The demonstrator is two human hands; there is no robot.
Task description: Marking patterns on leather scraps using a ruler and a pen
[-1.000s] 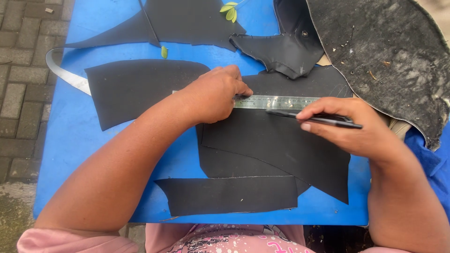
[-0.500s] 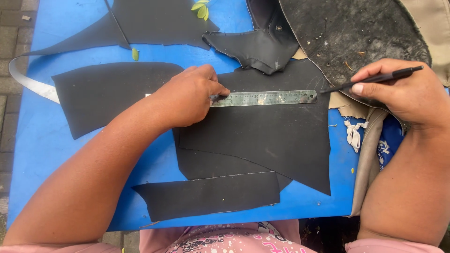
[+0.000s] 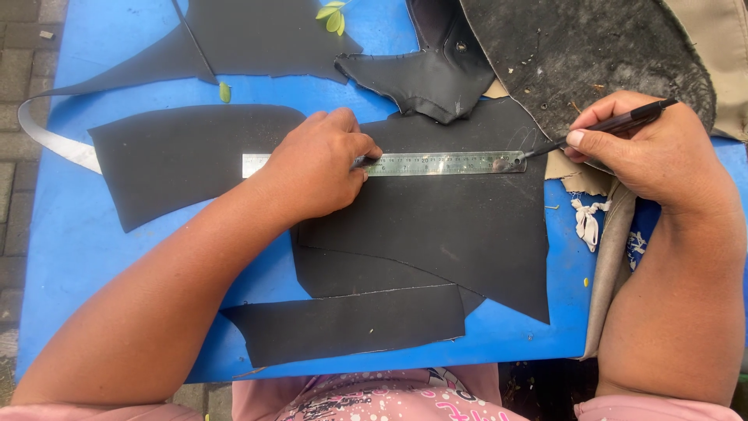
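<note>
Both forearms are seen bare from wrist to elbow. Short pink sleeves [image 3: 86, 411] are glimpsed at the upper arms, nearest the blue table [image 3: 47, 257] edge; a pink patterned top [image 3: 374, 398] is worn, printed with darker markings.

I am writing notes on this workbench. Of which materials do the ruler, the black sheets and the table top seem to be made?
The ruler looks like polished steel: silvery, reflective, with fine graduations. The black sheets seem to be matte synthetic leather or rubber; they lie limp with cleanly cut edges, so I cannot tell which. The table top looks like smooth blue plastic or painted board.
</note>
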